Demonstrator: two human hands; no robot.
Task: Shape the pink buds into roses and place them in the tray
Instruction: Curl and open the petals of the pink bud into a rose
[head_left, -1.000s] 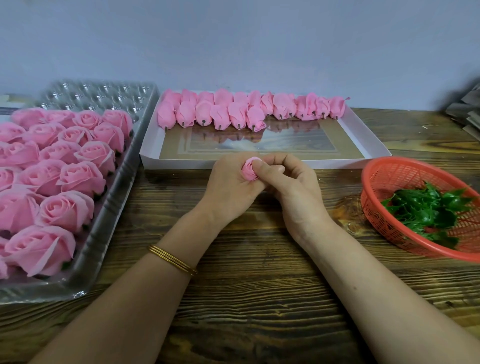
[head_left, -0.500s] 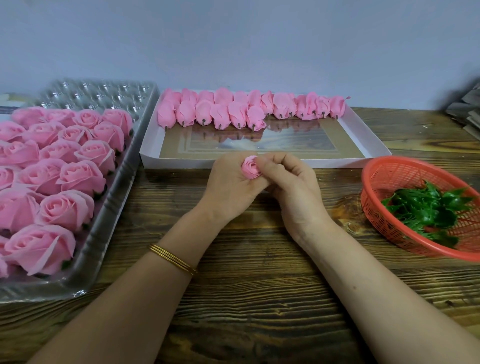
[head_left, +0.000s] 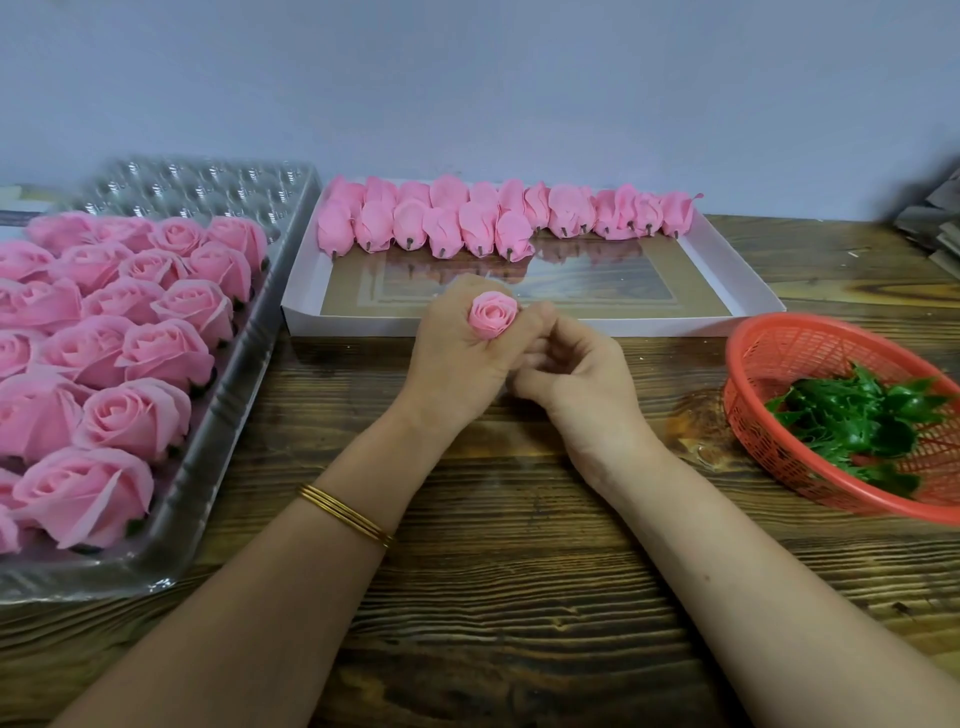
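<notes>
A small pink bud (head_left: 492, 314), its petals spiralled like a rose, sits upright in my left hand (head_left: 457, 358), whose fingers curl round its base. My right hand (head_left: 576, 374) lies against the left hand's fingers just below and to the right of the bud, fingers curled; whether it touches the bud's base is hidden. A row of unshaped pink buds (head_left: 498, 218) lines the far side of a white box (head_left: 727, 270). Several finished pink roses (head_left: 135, 415) fill the clear plastic tray (head_left: 208, 483) at the left.
A red plastic basket (head_left: 769, 364) with green leaf pieces (head_left: 857, 421) stands at the right on the dark wooden table (head_left: 519, 597). A stack of grey paper (head_left: 930, 223) lies at the far right by the wall.
My right thumb has come off the top of the bud and my right hand has dropped lower. The bud now shows fully, facing up in my left hand.
</notes>
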